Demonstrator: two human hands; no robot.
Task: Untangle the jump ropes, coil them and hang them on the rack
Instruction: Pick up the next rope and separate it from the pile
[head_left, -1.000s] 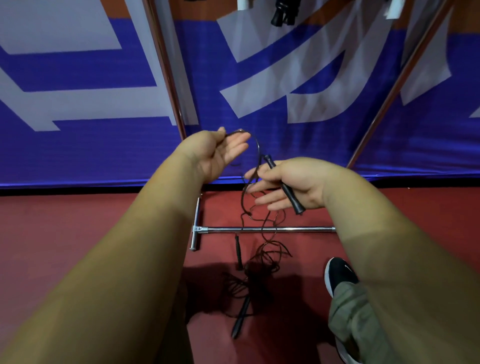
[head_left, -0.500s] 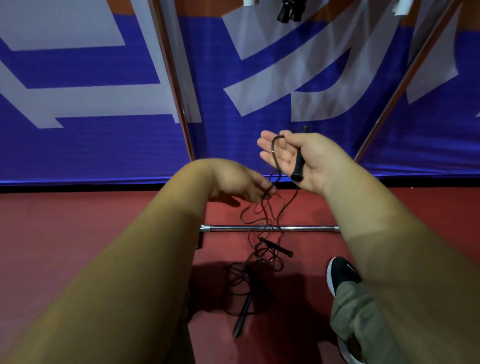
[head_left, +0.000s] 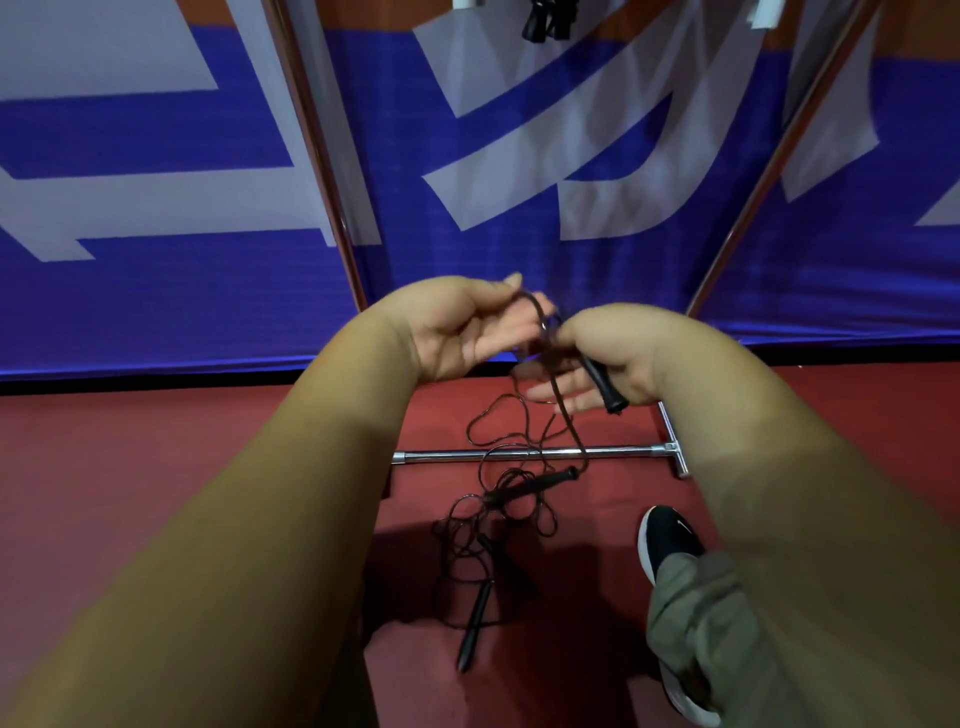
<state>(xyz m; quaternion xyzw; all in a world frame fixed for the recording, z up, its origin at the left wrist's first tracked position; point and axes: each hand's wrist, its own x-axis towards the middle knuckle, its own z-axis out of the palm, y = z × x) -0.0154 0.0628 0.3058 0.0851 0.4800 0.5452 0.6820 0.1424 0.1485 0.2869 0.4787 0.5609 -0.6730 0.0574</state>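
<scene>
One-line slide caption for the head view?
Right hand grips a rope handle, left hand holds its cord, tangled ropes trailing to the red floor.

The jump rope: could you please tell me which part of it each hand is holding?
The right hand grips a black handle; the left hand pinches a loop of the cord beside it.

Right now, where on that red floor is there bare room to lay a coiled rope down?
The widest bare patch is red floor at left, between the blue banner and the left forearm. A smaller strip lies right of the rack's base bar. The middle is crowded: tangled jump ropes cross that bar, near the black shoe.
</scene>
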